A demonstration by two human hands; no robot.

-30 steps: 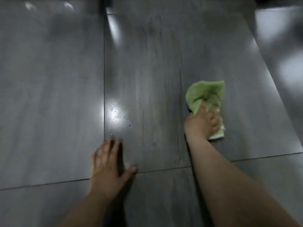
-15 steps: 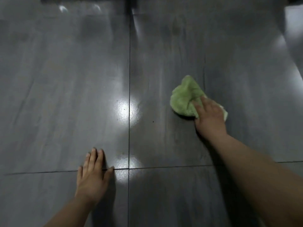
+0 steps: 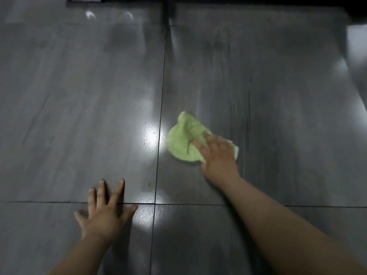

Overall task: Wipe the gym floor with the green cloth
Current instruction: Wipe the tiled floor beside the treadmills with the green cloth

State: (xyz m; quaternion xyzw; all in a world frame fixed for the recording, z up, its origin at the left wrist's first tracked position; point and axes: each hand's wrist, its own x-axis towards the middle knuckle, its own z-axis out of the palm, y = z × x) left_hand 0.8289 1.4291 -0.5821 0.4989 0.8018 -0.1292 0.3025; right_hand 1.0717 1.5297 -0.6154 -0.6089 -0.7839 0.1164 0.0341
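Right hand (image 3: 217, 155) pressed flat on the green cloth (image 3: 183, 139), fingers spread over its right part; whether any fold is pinched, blurred, cannot tell. Cloth bunched on the dark gym floor (image 3: 79, 96), just right of the far-running tile seam, beside a bright glare patch. Left hand (image 3: 104, 213) nearer, splayed flat across the crosswise seam, holding nothing.

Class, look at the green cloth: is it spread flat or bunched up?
Bunched up. The green cloth shows creases and a rounded, rumpled outline, pressed on the floor under the right hand.
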